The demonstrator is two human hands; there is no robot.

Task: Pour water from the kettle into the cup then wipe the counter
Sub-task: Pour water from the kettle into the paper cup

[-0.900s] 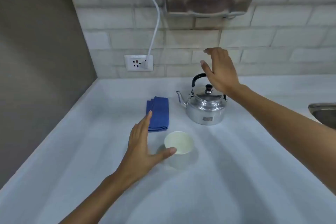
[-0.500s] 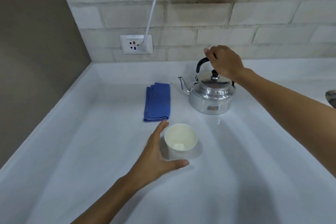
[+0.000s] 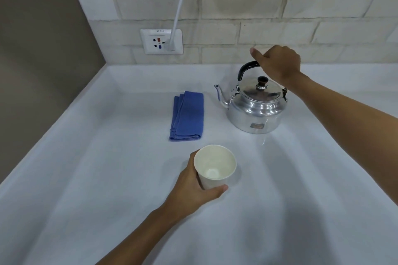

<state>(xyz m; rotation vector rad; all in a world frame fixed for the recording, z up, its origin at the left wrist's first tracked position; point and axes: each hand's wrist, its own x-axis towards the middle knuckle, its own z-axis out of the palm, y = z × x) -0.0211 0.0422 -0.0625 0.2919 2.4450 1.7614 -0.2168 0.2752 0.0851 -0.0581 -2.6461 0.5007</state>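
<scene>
Since half a second ago our left hand [image 3: 195,187] has gone from hovering open beside the cup [image 3: 214,165] to wrapping around it — thumb across the near wall, fingers hidden behind the far side — while our right hand [image 3: 277,64] has stayed curled over the black handle [image 3: 247,68] of the kettle [image 3: 256,107]. We hold the cup, as we judge it, so that it cannot slide or tip once water strikes it; it stands upright on the bench [image 3: 107,189], mouth open and looking empty. The right hand's fist sits at the top of the arched handle, where a lift would let the spout [image 3: 219,94], pointing left toward the cloth, swing down over the cup. The kettle itself appears to rest on the bench, well apart from the cup. Just left of it lies the folded blue cloth [image 3: 187,116], handy for wiping after the pour. Behind, a white cable [image 3: 178,6] runs down into the wall socket [image 3: 161,41].
</scene>
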